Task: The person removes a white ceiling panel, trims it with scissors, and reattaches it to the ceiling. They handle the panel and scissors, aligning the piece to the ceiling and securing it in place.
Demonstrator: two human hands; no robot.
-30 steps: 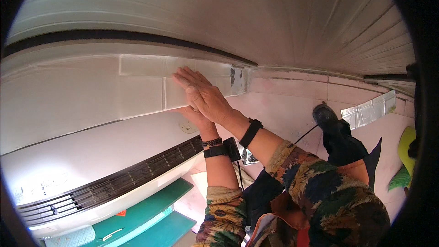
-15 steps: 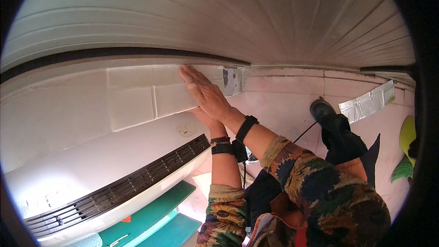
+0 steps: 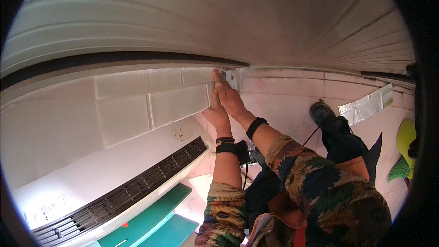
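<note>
A white panel strip [image 3: 173, 103] with a raised brick pattern lies against the white surface beneath a dark rail. My right hand [image 3: 232, 101] is at its right end, near the corner, with the fingers stretched out and flat, holding nothing. Just left of it and slightly lower, my left hand [image 3: 217, 118] rests at the strip's lower right edge. Its fingers are also straight, with the tips partly behind my right hand. Past the fingertips shows a dark, scuffed patch [image 3: 232, 77].
Ribbed panelling [image 3: 228, 18] arches over the top. A black slatted grille [image 3: 132, 187] and teal boards [image 3: 151, 217] stand at lower left. On the pink tiles are a silvery strip [image 3: 366, 104], a black shoe [image 3: 321, 112] and a yellow-green object [image 3: 404, 142].
Both hands have slid right along the strip to its end by the corner. More of the brick pattern shows to their left.
</note>
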